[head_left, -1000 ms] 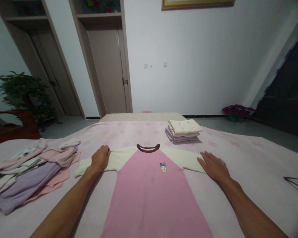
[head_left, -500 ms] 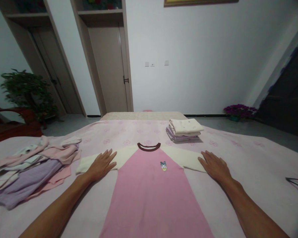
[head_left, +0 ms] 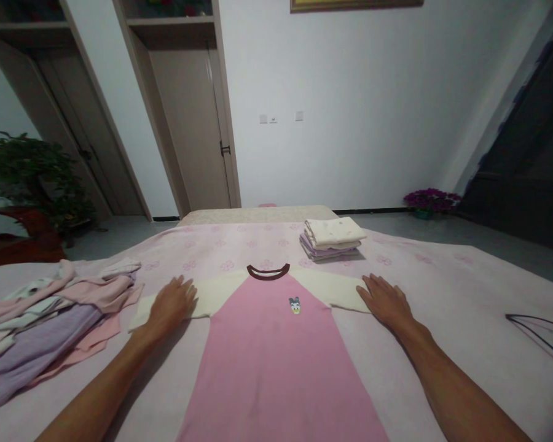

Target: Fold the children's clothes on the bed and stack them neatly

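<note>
A pink long-sleeved shirt (head_left: 276, 362) with cream sleeves and a dark brown collar lies spread face up, a small duck face on its chest. Over the sleeve on the left rests my left hand (head_left: 171, 302), its fingers stretched out and slightly bent, short of the cuff. My right hand (head_left: 387, 299) lies with fingers extended on the end of the other sleeve, covering its cuff. Both palms face down and are hidden.
Rumpled clothes (head_left: 59, 325) in pink, lilac and white lie at the left. A folded stack (head_left: 332, 238) sits beyond the shirt, right of the collar. A thin black wire shape (head_left: 534, 328), perhaps a hanger, lies far right on the pale pink flowered sheet (head_left: 442, 288).
My left hand has slid outward along the sleeve toward the cuff. My right hand stays on its sleeve end. The whole view has turned slightly right.
</note>
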`<state>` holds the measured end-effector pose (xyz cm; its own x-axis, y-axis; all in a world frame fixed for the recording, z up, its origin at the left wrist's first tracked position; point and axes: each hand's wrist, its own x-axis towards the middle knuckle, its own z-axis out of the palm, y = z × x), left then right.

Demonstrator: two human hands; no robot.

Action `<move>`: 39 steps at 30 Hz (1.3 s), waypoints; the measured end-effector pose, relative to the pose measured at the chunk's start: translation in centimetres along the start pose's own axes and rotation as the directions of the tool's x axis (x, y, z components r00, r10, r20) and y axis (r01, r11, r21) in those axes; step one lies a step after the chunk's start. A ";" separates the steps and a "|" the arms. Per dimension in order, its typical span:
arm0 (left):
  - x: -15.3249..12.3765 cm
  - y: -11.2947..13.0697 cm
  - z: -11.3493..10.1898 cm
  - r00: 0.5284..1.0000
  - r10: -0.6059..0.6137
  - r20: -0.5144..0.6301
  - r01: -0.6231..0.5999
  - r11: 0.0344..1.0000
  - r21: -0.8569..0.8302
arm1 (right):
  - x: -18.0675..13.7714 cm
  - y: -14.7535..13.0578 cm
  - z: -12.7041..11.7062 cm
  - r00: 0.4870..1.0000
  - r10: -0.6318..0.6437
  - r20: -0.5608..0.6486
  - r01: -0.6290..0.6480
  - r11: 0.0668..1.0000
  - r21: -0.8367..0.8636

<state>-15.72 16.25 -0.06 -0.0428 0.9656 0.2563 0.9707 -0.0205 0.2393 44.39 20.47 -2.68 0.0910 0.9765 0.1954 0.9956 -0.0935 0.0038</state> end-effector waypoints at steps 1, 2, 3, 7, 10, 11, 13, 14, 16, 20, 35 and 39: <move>0.8 2.1 0.8 0.998 0.049 0.033 -0.049 0.999 -0.004 | 0.0 0.0 0.0 1.000 0.003 0.002 -0.003 1.000 0.001; 1.6 4.2 1.7 0.995 0.082 0.055 -0.081 0.997 -0.015 | 0.0 -0.1 -0.1 1.000 0.007 0.005 -0.007 1.000 0.002; 2.3 6.2 2.5 0.990 0.118 0.076 -0.117 0.993 -0.028 | -0.1 -0.1 -0.1 1.000 0.014 0.008 -0.014 1.000 0.004; 4.4 12.9 5.3 0.914 0.387 0.124 -0.380 0.922 -0.082 | -0.2 -0.3 -0.5 0.999 0.025 0.021 -0.025 1.000 0.013; 4.9 15.1 6.4 0.904 0.411 0.119 -0.413 0.911 -0.014 | -0.3 -0.4 -0.8 0.999 0.024 0.031 -0.025 1.000 0.017; 5.0 15.3 6.7 0.915 0.386 0.115 -0.390 0.921 0.013 | -0.3 -0.4 -0.8 0.999 0.026 0.033 -0.026 0.999 0.018; 5.1 15.2 7.0 0.929 0.352 0.113 -0.359 0.933 0.041 | -0.3 -0.4 -0.8 0.999 0.024 0.035 -0.024 1.000 0.019; 5.1 15.0 7.1 0.929 0.350 0.121 -0.358 0.933 0.043 | -0.4 -0.5 -0.8 0.999 0.024 0.036 -0.024 1.000 0.019; 5.1 14.7 7.0 0.931 0.340 0.129 -0.348 0.936 0.047 | -0.6 -0.5 -0.8 0.999 0.023 0.032 -0.023 1.000 0.015; 3.6 15.4 6.4 0.979 0.204 0.023 -0.205 0.970 0.132 | -1.2 -0.7 -1.7 0.998 -0.004 -0.059 0.002 1.000 -0.024; -12.5 17.4 0.4 0.835 0.457 0.306 -0.476 0.880 -0.014 | -13.6 -18.3 -7.9 0.729 -0.685 0.014 0.653 0.702 0.284; -14.6 14.9 -1.5 0.740 0.588 0.327 -0.597 0.798 -0.086 | -16.1 -17.1 -7.7 0.699 -0.711 0.076 0.664 0.686 0.299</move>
<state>-0.94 1.50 1.18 0.6166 0.7869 0.0243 0.7798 -0.6147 0.1180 25.68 4.82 1.68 -0.6421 0.7643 0.0590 0.7496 0.6421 -0.1607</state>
